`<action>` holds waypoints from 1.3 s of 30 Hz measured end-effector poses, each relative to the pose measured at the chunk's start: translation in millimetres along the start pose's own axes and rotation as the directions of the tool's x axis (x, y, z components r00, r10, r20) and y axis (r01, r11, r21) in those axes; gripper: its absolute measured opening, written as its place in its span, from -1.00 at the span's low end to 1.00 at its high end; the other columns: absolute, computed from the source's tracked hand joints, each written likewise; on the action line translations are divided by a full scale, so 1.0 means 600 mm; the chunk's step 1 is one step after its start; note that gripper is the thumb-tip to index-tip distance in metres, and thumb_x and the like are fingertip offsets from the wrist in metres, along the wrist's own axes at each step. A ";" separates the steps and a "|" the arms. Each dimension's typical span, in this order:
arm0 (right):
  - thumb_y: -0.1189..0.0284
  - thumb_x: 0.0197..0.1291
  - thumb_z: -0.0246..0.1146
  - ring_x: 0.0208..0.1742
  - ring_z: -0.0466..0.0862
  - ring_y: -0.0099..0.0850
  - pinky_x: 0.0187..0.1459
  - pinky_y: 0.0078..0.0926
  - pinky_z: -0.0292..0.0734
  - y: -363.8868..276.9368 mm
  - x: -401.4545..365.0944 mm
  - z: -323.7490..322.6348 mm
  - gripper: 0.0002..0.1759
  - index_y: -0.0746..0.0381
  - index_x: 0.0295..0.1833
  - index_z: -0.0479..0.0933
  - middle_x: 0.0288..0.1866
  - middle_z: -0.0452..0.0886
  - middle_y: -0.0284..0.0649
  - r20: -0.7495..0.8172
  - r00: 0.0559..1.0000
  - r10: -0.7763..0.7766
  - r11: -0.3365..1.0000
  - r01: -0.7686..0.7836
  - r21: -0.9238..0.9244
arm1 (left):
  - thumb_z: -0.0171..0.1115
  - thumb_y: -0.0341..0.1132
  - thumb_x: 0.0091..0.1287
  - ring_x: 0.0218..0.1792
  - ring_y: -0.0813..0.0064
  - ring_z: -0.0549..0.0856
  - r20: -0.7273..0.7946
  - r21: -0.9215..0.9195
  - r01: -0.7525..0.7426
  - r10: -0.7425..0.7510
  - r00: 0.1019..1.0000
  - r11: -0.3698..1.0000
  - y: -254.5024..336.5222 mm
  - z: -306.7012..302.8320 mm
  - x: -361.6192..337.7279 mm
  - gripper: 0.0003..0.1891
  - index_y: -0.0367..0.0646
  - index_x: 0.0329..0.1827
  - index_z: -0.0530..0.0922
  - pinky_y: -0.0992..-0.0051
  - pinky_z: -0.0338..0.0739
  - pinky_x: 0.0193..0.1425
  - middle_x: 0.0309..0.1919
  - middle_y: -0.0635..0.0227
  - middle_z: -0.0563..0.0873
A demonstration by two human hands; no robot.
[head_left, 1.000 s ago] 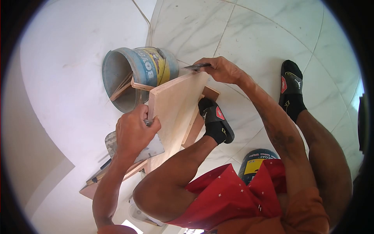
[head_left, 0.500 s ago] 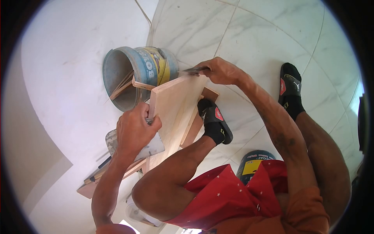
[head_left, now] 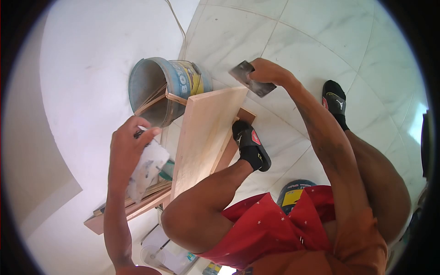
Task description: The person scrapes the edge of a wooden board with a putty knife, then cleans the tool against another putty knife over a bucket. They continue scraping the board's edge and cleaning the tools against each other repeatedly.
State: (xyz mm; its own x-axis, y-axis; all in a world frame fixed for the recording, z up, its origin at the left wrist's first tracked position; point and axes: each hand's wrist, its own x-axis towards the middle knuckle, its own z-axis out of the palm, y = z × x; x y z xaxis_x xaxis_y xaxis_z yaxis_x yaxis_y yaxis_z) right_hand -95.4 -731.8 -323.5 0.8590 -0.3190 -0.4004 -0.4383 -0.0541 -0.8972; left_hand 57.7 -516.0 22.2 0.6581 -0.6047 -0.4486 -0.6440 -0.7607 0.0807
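The left hand (head_left: pixel 128 149) grips a flat tool (head_left: pixel 147 168) smeared white, left of the wood board (head_left: pixel 204 133). The right hand (head_left: pixel 269 71) grips a dark scraper (head_left: pixel 251 79) just past the board's far end, near the bucket (head_left: pixel 158 89).

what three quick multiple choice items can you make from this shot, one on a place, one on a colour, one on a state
1. Where is the bucket?
A between the feet
B by the far end of the wooden board
C on top of the board

2. What colour are the shorts?
A green
B black
C red

3. What state are the hands in?
A each closed on a tool
B both empty
C both flat on the floor

1 B: its open mouth sits right beside the board's far end.
2 C: the cloth is red with small white specks.
3 A: the left hand grips a white-smeared trowel, and the right hand grips a dark scraper.
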 end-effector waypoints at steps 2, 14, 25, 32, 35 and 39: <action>0.36 0.08 0.35 -0.28 0.67 -0.33 -0.19 -0.25 0.59 -0.001 0.019 -0.016 -0.61 0.44 -0.05 0.66 -0.25 0.73 -0.10 0.076 0.997 0.033 0.997 -0.027 -0.076 | 0.47 -0.19 0.35 -0.43 0.55 0.66 0.012 -0.049 0.058 -0.058 0.998 0.997 -0.004 -0.025 -0.013 -0.67 -0.31 -0.11 0.64 0.47 0.55 -0.26 -0.44 0.23 0.73; 0.35 0.14 0.34 -0.37 0.70 -0.41 -0.26 -0.34 0.63 -0.025 0.054 -0.010 -0.71 0.34 -0.10 0.68 -0.39 0.73 -0.24 0.337 0.939 -0.064 0.993 0.095 -0.075 | 0.45 -0.26 0.30 -0.48 0.48 0.70 0.079 0.077 -0.104 0.098 0.992 0.992 0.009 0.105 0.006 -0.71 -0.29 -0.05 0.67 0.44 0.57 -0.31 -0.40 0.22 0.74; 0.36 0.21 0.33 -0.26 0.72 -0.47 -0.10 -0.43 0.64 -0.050 0.013 -0.034 -0.65 0.27 0.08 0.70 -0.22 0.78 -0.28 0.357 0.924 -0.138 0.989 0.110 0.097 | 0.45 -0.24 0.26 -0.37 0.29 0.69 0.014 0.182 -0.127 0.127 0.992 0.975 0.021 0.107 0.020 -0.71 -0.31 -0.15 0.68 0.35 0.58 -0.22 -0.31 0.10 0.74; 0.32 0.20 0.29 -0.20 0.73 -0.21 -0.08 -0.27 0.61 0.033 0.021 0.018 -0.62 0.31 0.06 0.69 -0.19 0.77 -0.03 0.150 0.976 -0.158 0.987 0.151 0.057 | 0.47 -0.25 0.24 -0.35 0.28 0.67 -0.025 0.230 -0.080 0.088 0.996 0.970 0.043 0.103 0.012 -0.68 -0.31 -0.10 0.68 0.31 0.57 -0.21 -0.35 0.11 0.69; 0.36 0.21 0.26 -0.18 0.73 -0.24 -0.06 -0.27 0.60 0.028 0.021 0.035 -0.62 0.27 0.10 0.69 -0.18 0.78 -0.05 0.172 0.976 -0.135 0.991 0.134 0.018 | 0.47 -0.25 0.24 -0.36 0.27 0.66 -0.006 0.222 -0.088 0.092 0.996 0.971 0.044 0.105 0.014 -0.70 -0.30 -0.12 0.67 0.31 0.56 -0.23 -0.37 0.13 0.67; 0.40 0.20 0.23 -0.20 0.71 -0.26 -0.07 -0.27 0.60 0.008 0.001 0.031 -0.61 0.24 0.12 0.69 -0.18 0.78 -0.08 0.188 0.974 -0.126 0.990 0.112 0.083 | 0.46 -0.27 0.24 -0.40 0.28 0.63 0.002 0.226 -0.146 0.150 0.989 0.963 0.031 0.112 0.022 -0.74 -0.30 -0.20 0.66 0.32 0.54 -0.26 -0.40 0.15 0.64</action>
State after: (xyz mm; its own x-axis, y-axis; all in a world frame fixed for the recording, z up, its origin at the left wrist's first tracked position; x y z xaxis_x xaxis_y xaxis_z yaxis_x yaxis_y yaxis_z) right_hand -92.4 -714.7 -331.5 0.9415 -0.1264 -0.3123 -0.3161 -0.0111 -0.9487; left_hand 27.9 -522.5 -42.1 0.5534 -0.7115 -0.4330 -0.8047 -0.5909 -0.0574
